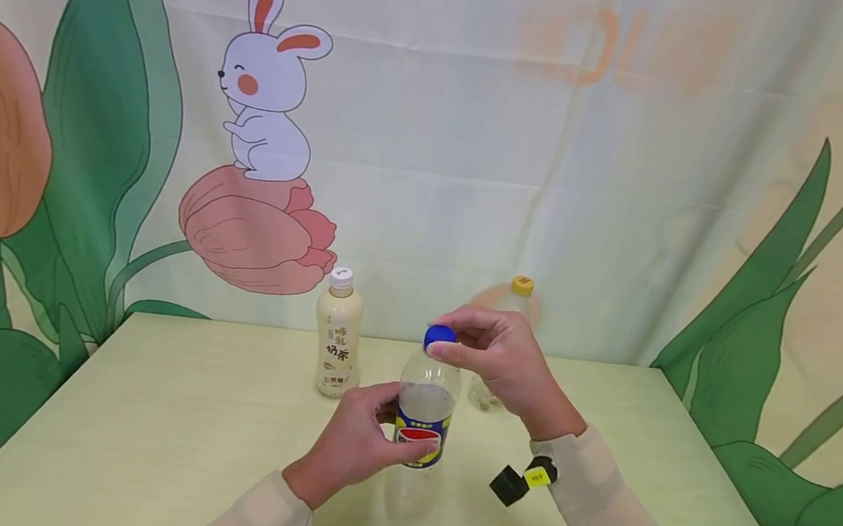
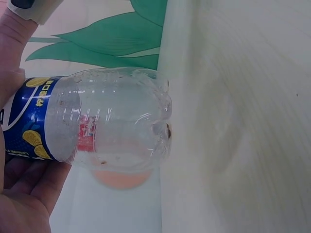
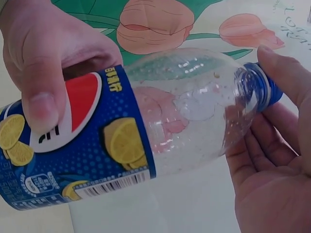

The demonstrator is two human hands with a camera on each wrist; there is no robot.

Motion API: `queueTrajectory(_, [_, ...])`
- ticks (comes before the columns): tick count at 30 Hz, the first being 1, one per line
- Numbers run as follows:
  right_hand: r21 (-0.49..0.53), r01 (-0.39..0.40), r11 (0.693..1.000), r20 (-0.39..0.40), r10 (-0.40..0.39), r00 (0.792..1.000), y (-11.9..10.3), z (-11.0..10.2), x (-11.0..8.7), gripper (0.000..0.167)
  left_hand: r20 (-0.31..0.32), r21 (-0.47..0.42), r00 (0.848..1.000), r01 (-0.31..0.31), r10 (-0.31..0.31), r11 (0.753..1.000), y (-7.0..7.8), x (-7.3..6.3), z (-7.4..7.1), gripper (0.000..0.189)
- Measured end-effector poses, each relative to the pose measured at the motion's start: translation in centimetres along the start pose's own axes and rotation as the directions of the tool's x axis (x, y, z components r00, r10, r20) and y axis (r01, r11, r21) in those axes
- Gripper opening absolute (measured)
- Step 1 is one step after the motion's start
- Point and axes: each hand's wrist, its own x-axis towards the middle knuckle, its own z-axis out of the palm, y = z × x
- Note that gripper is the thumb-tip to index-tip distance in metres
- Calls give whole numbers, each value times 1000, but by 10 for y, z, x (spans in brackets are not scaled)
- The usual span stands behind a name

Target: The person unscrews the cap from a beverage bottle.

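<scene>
A clear plastic soda bottle (image 1: 428, 397) with a blue label and lemon pictures stands upright at the middle of the table. My left hand (image 1: 357, 433) grips it round the label, thumb across the front. At the top, the blue cap (image 1: 441, 337) sits on the neck, and my right hand (image 1: 506, 362) pinches it between thumb and fingers. The right wrist view shows the same cap (image 3: 269, 87) between the right thumb and fingers. Only a few drops show inside the bottle; its base (image 2: 165, 116) meets the tabletop in the left wrist view.
A cream milk tea bottle (image 1: 338, 335) with a white cap stands behind to the left. Behind my right hand, partly hidden, is a clear bottle with a yellow cap (image 1: 521, 286). The pale table (image 1: 174, 425) ends at a printed cloth backdrop (image 1: 433, 130).
</scene>
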Motion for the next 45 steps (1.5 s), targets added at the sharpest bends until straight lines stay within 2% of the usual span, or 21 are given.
queueTrajectory(7, [9, 34, 999, -13, -34, 999, 3, 2, 0, 28, -17, -5, 1000, -22, 22, 1000, -2, 0, 0, 51])
queueTrajectory(16, [23, 50, 998, -140, -46, 989, 0, 13, -5, 27, -56, 0, 998, -32, 32, 1000, -2, 2, 0, 53])
queueTrajectory(22, [-3, 31, 1000, -244, -31, 969, -3, 23, -7, 25, -48, 7, 999, -4, 5, 1000, -2, 2, 1, 54])
queueTrajectory(29, [-58, -22, 998, -351, 0, 936, -8, 31, -11, 31, -65, 2, 997, -31, 31, 1000, -2, 2, 3, 53])
queueTrajectory(33, [-59, -20, 998, -375, -4, 927, -9, 34, -11, 32, -68, 11, 996, -48, 49, 999, -2, 2, 3, 53])
queueTrajectory(45, [-66, -39, 997, -383, 11, 923, -10, 36, -10, 29, -59, 19, 998, -5, 6, 1000, -2, 0, 1, 55])
